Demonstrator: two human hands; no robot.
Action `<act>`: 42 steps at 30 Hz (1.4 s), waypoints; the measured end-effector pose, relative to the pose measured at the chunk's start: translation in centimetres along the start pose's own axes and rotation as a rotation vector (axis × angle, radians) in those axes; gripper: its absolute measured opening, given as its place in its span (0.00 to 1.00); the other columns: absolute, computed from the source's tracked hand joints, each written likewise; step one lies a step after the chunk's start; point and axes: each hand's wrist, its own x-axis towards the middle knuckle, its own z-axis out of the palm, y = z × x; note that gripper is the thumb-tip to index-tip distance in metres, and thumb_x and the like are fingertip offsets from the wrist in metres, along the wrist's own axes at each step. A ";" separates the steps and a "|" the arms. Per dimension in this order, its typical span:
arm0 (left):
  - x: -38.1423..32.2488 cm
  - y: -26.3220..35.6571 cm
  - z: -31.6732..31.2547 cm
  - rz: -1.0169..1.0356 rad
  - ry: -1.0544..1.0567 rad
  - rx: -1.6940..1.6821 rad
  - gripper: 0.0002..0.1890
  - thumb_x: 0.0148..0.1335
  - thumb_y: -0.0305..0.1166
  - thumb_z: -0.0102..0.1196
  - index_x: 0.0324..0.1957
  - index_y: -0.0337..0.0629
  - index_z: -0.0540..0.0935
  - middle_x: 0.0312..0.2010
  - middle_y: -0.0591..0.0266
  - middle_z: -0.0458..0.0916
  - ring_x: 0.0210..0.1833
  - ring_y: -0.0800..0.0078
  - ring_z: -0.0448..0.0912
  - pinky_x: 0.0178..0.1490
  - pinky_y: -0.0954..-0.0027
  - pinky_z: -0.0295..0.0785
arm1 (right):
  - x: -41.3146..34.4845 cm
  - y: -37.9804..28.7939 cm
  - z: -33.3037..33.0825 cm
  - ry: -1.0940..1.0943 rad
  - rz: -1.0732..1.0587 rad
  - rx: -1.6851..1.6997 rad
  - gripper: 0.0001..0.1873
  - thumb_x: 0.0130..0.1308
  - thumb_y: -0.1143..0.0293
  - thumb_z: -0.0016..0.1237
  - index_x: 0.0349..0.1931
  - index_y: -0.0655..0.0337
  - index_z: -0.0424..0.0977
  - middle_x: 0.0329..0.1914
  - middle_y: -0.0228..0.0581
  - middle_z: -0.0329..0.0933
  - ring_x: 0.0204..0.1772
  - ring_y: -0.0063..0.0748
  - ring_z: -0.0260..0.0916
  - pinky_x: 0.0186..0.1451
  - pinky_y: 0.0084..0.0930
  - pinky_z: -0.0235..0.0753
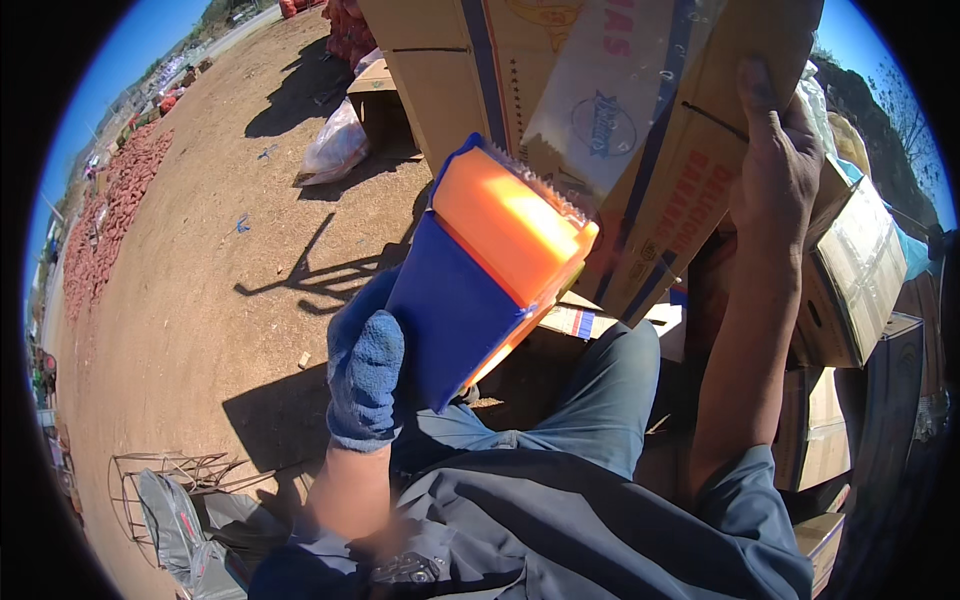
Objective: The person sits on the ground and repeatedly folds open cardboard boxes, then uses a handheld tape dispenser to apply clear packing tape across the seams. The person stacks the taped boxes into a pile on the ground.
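Note:
My left hand (367,375), in a blue knitted glove, grips the blue side of an orange-and-blue packing tape dispenser (480,277). The dispenser's serrated edge lies close against a flattened-looking banana carton (502,67) of brown cardboard with dark blue stripes and printing. A wide band of clear packing tape (600,97) runs over the carton's face from near the dispenser towards the top. My bare right hand (780,150) holds the carton's right edge, thumb on the near face and fingers behind it. The carton is tilted above my knees, and its upper end is cut off by the view.
Stacked cardboard boxes (855,262) stand at my right. An open carton (375,97) and a filled plastic bag (337,150) sit on the dirt ground ahead. Far left lies a long heap of reddish produce (112,217). A wire frame (135,495) with grey sheeting is at lower left.

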 end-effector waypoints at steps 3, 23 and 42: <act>-1.6 -1.3 -5.1 -0.089 -0.170 0.484 0.27 0.68 0.49 0.64 0.54 0.32 0.85 0.44 0.59 0.88 0.46 0.75 0.83 0.53 0.71 0.78 | 4.0 0.3 -3.6 0.280 0.269 0.052 0.21 0.74 0.57 0.58 0.59 0.62 0.78 0.53 0.37 0.83 0.53 0.35 0.81 0.58 0.36 0.82; -12.7 10.2 -15.5 -0.863 0.185 0.963 0.15 0.62 0.31 0.61 0.47 0.32 0.88 0.33 0.64 0.86 0.34 0.79 0.81 0.39 0.72 0.77 | -22.0 33.5 -11.1 0.674 1.201 -0.012 0.09 0.75 0.68 0.47 0.42 0.65 0.74 0.38 0.46 0.80 0.29 0.49 0.78 0.29 0.54 0.79; -17.4 4.3 -21.2 -0.687 0.222 0.965 0.15 0.66 0.31 0.60 0.51 0.35 0.87 0.33 0.65 0.86 0.34 0.82 0.80 0.37 0.75 0.74 | -23.3 30.0 -10.2 0.108 0.979 -0.704 0.38 0.68 0.60 0.58 0.68 0.78 0.60 0.65 0.63 0.68 0.61 0.54 0.75 0.63 0.55 0.76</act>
